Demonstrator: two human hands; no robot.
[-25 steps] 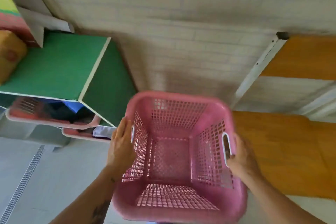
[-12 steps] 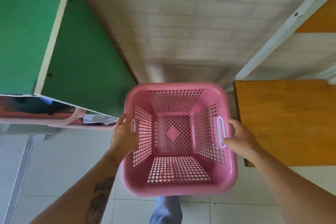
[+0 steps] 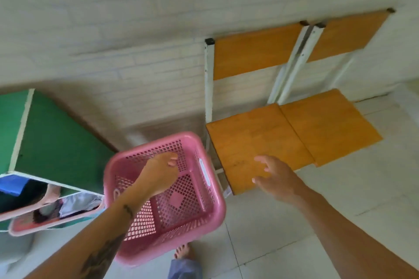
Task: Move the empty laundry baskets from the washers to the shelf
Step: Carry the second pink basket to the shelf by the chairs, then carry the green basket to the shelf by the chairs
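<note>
Below us, the pink plastic laundry basket [image 3: 181, 206], square with rounded corners and perforated lattice walls, sits on the pale tiled floor [image 3: 283, 233] between the green cabinet [image 3: 59, 140] and the smooth orange wooden chair seats [image 3: 256, 142]. Our left hand [image 3: 158, 174] hangs loosely curled over its opening, grasping nothing; our right hand [image 3: 275, 176] is spread, released. We read no writing.

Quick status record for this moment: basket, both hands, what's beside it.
basket: pink laundry basket, empty, on the floor or just above it; contact unclear
left hand: left hand over the basket's opening, fingers loosely curled, grip unclear
right hand: right hand open, clear of the basket, over the chair seat
left of basket: green cabinet
right of basket: orange chair
</note>
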